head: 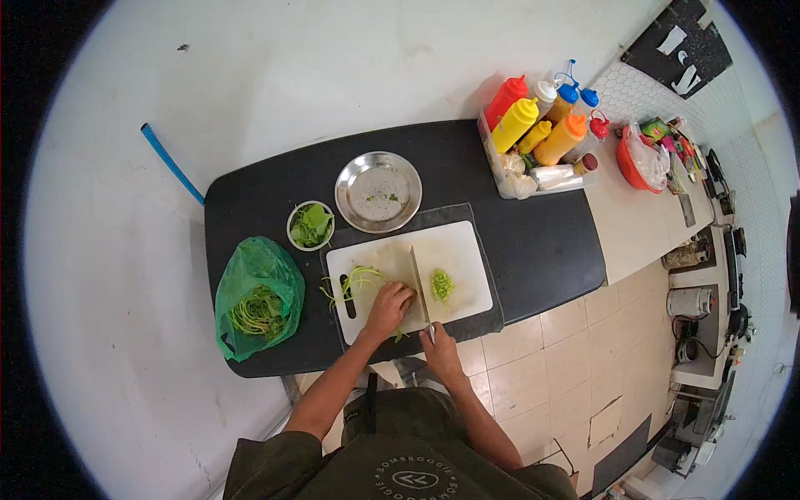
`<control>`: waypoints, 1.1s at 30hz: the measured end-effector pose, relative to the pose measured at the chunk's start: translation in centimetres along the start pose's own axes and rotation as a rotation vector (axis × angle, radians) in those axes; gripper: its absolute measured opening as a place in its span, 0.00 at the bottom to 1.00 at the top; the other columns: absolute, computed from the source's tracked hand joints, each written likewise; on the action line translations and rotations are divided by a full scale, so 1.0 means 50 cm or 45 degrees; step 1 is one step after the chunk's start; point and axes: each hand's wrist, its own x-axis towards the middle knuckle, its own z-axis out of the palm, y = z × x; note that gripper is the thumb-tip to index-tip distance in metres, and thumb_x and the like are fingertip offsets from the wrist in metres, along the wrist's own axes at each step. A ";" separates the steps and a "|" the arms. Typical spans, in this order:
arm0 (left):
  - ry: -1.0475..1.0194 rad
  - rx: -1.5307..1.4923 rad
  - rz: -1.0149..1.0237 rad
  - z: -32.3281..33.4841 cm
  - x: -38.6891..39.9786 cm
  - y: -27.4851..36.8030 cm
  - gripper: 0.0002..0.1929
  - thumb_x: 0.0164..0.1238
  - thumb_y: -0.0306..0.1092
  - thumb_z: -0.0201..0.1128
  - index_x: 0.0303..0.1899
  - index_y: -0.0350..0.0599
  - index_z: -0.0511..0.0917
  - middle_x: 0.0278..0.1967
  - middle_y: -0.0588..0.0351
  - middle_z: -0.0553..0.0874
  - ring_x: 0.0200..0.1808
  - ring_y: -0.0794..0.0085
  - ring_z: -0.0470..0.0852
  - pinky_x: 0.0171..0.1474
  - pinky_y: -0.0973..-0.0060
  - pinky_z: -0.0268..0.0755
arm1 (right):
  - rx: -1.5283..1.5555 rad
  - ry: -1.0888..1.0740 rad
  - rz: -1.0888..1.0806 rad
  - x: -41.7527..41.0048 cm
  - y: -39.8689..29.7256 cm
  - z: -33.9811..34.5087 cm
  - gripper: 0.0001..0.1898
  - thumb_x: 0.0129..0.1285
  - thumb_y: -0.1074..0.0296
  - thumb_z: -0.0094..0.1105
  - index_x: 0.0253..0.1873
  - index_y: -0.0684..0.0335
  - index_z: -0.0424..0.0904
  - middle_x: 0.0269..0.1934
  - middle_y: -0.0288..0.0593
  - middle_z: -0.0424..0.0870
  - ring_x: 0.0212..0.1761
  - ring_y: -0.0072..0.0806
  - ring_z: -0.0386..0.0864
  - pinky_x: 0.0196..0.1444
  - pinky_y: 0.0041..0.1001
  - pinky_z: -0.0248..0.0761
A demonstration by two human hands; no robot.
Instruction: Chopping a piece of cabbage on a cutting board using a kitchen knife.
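My right hand grips the handle of a kitchen knife, its long blade lying across a white plastic cutting board. Close to the left of the blade, my left hand presses down with curled fingers on green stems. The stems trail out over the board's handle slot; the part under my fingers is hidden. To the right of the blade sits a small pile of chopped green stems. A dark cloth lies beneath the board.
Behind the board stand a round steel dish with green scraps and a bowl of leaves. A green plastic bag of stems lies left on the black table. A plastic bin holds squeeze bottles at the back right.
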 end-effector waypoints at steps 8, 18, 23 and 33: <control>-0.030 -0.019 0.091 -0.005 -0.003 -0.015 0.09 0.56 0.23 0.66 0.40 0.38 0.81 0.37 0.47 0.79 0.43 0.50 0.77 0.49 0.58 0.72 | -0.003 -0.025 -0.017 0.001 -0.022 -0.010 0.16 0.71 0.63 0.56 0.51 0.72 0.71 0.35 0.68 0.82 0.41 0.66 0.80 0.40 0.52 0.72; -0.027 -0.012 0.132 -0.006 0.002 -0.010 0.10 0.55 0.22 0.65 0.41 0.37 0.81 0.36 0.47 0.79 0.42 0.51 0.77 0.49 0.58 0.72 | -0.124 0.003 0.069 0.013 -0.043 0.002 0.13 0.71 0.64 0.55 0.47 0.69 0.70 0.34 0.69 0.81 0.42 0.66 0.79 0.40 0.53 0.71; -0.035 -0.034 0.111 -0.002 0.001 -0.017 0.09 0.57 0.22 0.65 0.40 0.37 0.81 0.37 0.48 0.81 0.43 0.51 0.78 0.50 0.59 0.72 | -0.111 0.031 0.055 0.038 -0.043 0.012 0.13 0.71 0.64 0.55 0.48 0.70 0.70 0.34 0.70 0.81 0.41 0.68 0.78 0.40 0.54 0.70; -0.005 -0.034 0.128 -0.013 0.007 -0.005 0.08 0.58 0.22 0.64 0.40 0.37 0.81 0.36 0.49 0.80 0.41 0.52 0.78 0.49 0.60 0.72 | -0.096 0.043 -0.024 0.047 -0.052 0.023 0.12 0.71 0.65 0.55 0.45 0.70 0.69 0.32 0.69 0.80 0.40 0.68 0.78 0.37 0.53 0.70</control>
